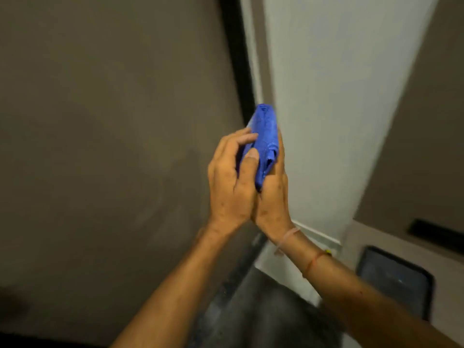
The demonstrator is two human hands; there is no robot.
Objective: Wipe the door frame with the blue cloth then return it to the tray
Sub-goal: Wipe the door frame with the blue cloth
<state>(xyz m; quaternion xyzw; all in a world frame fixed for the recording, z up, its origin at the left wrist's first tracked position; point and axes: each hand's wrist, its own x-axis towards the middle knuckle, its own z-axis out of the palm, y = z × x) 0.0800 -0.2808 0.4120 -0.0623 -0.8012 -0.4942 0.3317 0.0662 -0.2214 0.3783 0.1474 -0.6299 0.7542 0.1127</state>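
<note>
The 2 hands press the folded blue cloth (265, 144) between them, left hand (229, 182) fingers curled over it, right hand (272, 197) behind — loosely bunched, it may slip before reaching the door frame (236, 59) just beyond the fingers.

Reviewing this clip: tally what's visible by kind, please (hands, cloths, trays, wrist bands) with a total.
Hands: 2, the left hand and the right hand, pressed together around the cloth
Cloths: 1, the blue cloth, folded, held up at the door frame
Trays: 1, the dark tray, lower right
Wrist bands: 2, pale band and orange thread, both on the right wrist
Total: 6
</note>
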